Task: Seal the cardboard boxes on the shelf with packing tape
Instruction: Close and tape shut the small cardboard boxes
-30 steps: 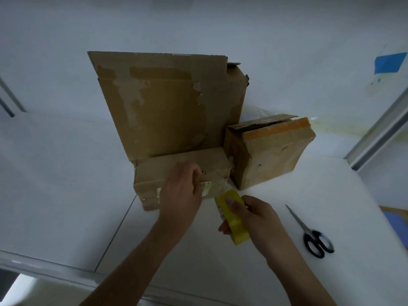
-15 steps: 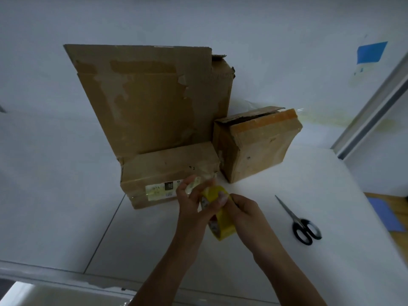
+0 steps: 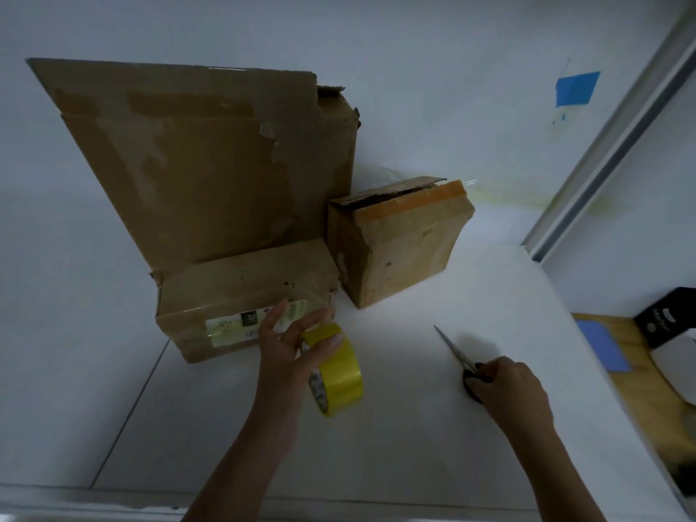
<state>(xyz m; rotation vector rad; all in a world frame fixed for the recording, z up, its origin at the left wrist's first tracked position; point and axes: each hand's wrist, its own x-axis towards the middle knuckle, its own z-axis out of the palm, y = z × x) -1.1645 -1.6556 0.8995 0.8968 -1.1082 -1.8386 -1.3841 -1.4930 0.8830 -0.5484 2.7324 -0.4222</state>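
**Tape roll in one hand, scissors under the other**

Everything sits on a white shelf (image 3: 414, 446), so take the low box (image 3: 244, 280) at the front as the reference point. Right behind it, touching, stands the tall box (image 3: 211, 167), the biggest of the lot. It has a torn, peeled face, and that worn card will probably flex, so pressing along the edges looks safer than mid-panel. Just right of the low box is the small box (image 3: 403, 243), its top flap gaping and an orange band along the top edge. The low box itself looks light and a bit crushed at the corners, probably best steadied from above.

The person's left hand (image 3: 286, 344) is just in front of the low box, thumb and fingers clamped on the yellow tape roll (image 3: 339, 374), held tilted. The film is glossy and likely slippery, so gripping by the core makes sense.

The right hand (image 3: 516, 389), well right of the low box, lies over the black handles of the scissors (image 3: 457, 352). Whether those fingers have actually closed can't be told.

The pale label (image 3: 241, 324) on the low box's front has a dark square and small print, none of it readable.
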